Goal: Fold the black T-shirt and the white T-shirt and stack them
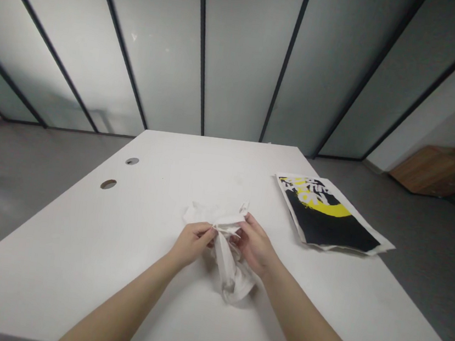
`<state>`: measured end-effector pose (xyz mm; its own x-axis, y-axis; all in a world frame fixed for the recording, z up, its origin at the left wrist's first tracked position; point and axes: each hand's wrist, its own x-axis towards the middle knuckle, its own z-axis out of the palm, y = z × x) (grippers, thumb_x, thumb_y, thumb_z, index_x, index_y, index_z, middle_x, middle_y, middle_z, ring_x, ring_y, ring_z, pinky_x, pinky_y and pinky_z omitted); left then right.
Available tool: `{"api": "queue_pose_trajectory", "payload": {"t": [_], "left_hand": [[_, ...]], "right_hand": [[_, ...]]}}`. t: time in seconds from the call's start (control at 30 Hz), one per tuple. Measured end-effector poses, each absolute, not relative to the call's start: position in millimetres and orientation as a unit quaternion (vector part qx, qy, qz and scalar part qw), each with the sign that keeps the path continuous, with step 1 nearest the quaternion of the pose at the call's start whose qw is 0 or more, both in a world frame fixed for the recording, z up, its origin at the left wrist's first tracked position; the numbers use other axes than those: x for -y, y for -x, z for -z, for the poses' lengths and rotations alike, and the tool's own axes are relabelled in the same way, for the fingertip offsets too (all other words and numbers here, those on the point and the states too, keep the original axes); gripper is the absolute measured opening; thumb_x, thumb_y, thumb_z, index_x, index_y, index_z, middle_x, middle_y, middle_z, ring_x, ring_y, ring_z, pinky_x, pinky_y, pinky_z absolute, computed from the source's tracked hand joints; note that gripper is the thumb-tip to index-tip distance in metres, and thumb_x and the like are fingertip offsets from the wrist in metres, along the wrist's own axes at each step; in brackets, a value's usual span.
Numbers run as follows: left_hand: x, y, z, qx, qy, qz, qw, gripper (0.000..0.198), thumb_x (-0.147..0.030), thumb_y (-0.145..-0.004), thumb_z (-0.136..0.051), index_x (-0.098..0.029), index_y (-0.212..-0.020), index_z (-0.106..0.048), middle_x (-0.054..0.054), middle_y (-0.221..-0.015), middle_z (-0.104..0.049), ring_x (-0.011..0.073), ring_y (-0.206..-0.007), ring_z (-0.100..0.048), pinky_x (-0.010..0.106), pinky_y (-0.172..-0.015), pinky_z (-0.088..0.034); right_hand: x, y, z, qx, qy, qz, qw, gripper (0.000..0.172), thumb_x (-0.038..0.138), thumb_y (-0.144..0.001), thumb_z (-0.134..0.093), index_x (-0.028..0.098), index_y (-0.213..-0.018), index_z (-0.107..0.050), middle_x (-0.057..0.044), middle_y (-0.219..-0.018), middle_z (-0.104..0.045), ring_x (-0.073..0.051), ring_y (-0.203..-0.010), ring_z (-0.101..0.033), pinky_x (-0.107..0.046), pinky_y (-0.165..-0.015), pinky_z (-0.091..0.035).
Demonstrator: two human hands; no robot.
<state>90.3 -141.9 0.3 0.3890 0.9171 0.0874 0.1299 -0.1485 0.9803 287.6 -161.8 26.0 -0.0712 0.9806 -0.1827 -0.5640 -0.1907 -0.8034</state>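
Observation:
A crumpled white cloth (pixel 234 279) hangs bunched between both hands over the white table, its lower folds near or on the tabletop. My left hand (pixel 193 241) pinches it at the left, thumb and fingers together at a gathered spot. On the right, my right hand (pixel 255 243) has its fingers curled round the upper part, with some fingertips hidden behind the folds. A thin, pale part of the cloth spreads out beyond the hands.
A flat bag or sheet (pixel 329 222) printed black, yellow and white lies at the table's right edge. Two round holes are in the white table (pixel 76 251) at the left. Beyond stand frosted glass panels and a wooden piece (pixel 438 171).

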Motion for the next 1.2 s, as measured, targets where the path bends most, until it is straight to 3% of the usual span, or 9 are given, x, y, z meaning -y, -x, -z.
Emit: {"api": "queue_pose_trajectory", "payload": {"t": [0.2,0.33,0.47,0.6,0.73,0.8,1.0,1.1,1.2], "left_hand": [[132.1,-81.7,-12.0,-0.401,-0.502,-0.519,0.563,0.045,-0.061,-0.088,-0.074,-0.019,-0.076,-0.065,0.0,-0.073,-0.064,0.0139,-0.067,-0.06,0.024,-0.064,-0.051],[132.4,-84.9,-23.9,-0.372,-0.355,-0.574,0.637,0.042,-0.055,-0.08,-0.085,-0.021,-0.08,-0.059,-0.004,-0.073,-0.061,0.0117,-0.065,-0.057,0.022,-0.061,-0.05],[115.3,-56.1,-39.8,-0.413,-0.295,-0.622,0.596,0.037,-0.047,-0.079,-0.083,-0.019,-0.093,-0.064,0.002,-0.087,-0.069,0.0176,-0.077,-0.066,0.028,-0.072,-0.056],[85.5,4.3,-52.0,-0.545,-0.345,-0.658,0.387,0.03,-0.052,-0.089,-0.063,-0.022,-0.093,-0.058,0.002,-0.088,-0.065,0.02,-0.082,-0.065,0.034,-0.079,-0.055],[87.0,32.5,-50.7,-0.697,-0.501,-0.511,0.052,0.027,-0.043,-0.089,-0.058,-0.021,-0.104,-0.054,0.009,-0.105,-0.063,0.0284,-0.105,-0.061,0.047,-0.099,-0.049],[105.5,24.8,-44.3,-0.686,-0.612,-0.394,-0.021,0.03,-0.045,-0.092,-0.054,-0.02,-0.109,-0.055,0.014,-0.113,-0.063,0.0326,-0.114,-0.059,0.051,-0.105,-0.044],[171.3,-4.7,-16.0,-0.704,-0.709,-0.006,0.034,0.055,-0.062,-0.087,-0.063,-0.021,-0.123,-0.06,0.02,-0.121,-0.064,0.0403,-0.116,-0.061,0.048,-0.09,-0.05],[177.2,4.6,-8.6,-0.722,-0.683,-0.01,0.114,0.042,-0.057,-0.093,-0.055,-0.02,-0.112,-0.064,0.016,-0.102,-0.071,0.0361,-0.102,-0.069,0.045,-0.086,-0.051],[165.8,26.2,-16.7,-0.675,-0.664,-0.136,0.29,0.036,-0.06,-0.088,-0.06,-0.024,-0.084,-0.063,0.008,-0.084,-0.072,0.0306,-0.085,-0.071,0.038,-0.08,-0.052]], "right_hand": [[153.1,-289.9,-18.4,0.247,0.393,-0.61,0.643,0.041,0.046,-0.071,-0.086,0.03,-0.095,-0.056,0.005,-0.091,-0.071,-0.019,-0.08,-0.065,-0.029,-0.068,-0.05],[157.4,-285.7,-13.8,0.301,0.455,-0.58,0.605,0.044,0.059,-0.074,-0.083,0.028,-0.09,-0.057,0.007,-0.073,-0.059,-0.016,-0.067,-0.053,-0.026,-0.061,-0.04],[161.5,-289.1,-19.6,0.352,0.446,-0.585,0.579,0.047,0.067,-0.077,-0.08,0.026,-0.082,-0.057,0.007,-0.073,-0.054,-0.015,-0.068,-0.048,-0.026,-0.062,-0.039],[157.0,-301.3,-25.1,0.33,0.427,-0.596,0.595,0.047,0.063,-0.074,-0.085,0.026,-0.084,-0.057,0.007,-0.073,-0.058,-0.015,-0.068,-0.052,-0.026,-0.063,-0.041],[150.9,-310.4,-23.7,0.284,0.42,-0.605,0.614,0.05,0.052,-0.066,-0.092,0.028,-0.088,-0.054,0.007,-0.072,-0.064,-0.016,-0.064,-0.058,-0.025,-0.059,-0.043],[147.9,-312.8,-21.2,0.256,0.421,-0.603,0.627,0.053,0.044,-0.062,-0.095,0.028,-0.091,-0.053,0.008,-0.071,-0.066,-0.016,-0.062,-0.06,-0.025,-0.057,-0.044],[126.5,-342.9,-10.1,0.166,0.448,-0.465,0.745,0.046,0.037,-0.06,-0.086,0.028,-0.093,-0.054,0.006,-0.078,-0.07,-0.018,-0.075,-0.068,-0.03,-0.069,-0.054],[112.2,-376.5,-2.6,0.127,0.465,-0.371,0.794,0.041,0.033,-0.059,-0.08,0.027,-0.089,-0.055,0.007,-0.077,-0.066,-0.017,-0.077,-0.066,-0.029,-0.072,-0.053],[103.7,-407.8,5.7,0.126,0.477,-0.322,0.808,0.038,0.033,-0.059,-0.079,0.026,-0.088,-0.055,0.007,-0.076,-0.063,-0.016,-0.076,-0.063,-0.029,-0.072,-0.052]]}}
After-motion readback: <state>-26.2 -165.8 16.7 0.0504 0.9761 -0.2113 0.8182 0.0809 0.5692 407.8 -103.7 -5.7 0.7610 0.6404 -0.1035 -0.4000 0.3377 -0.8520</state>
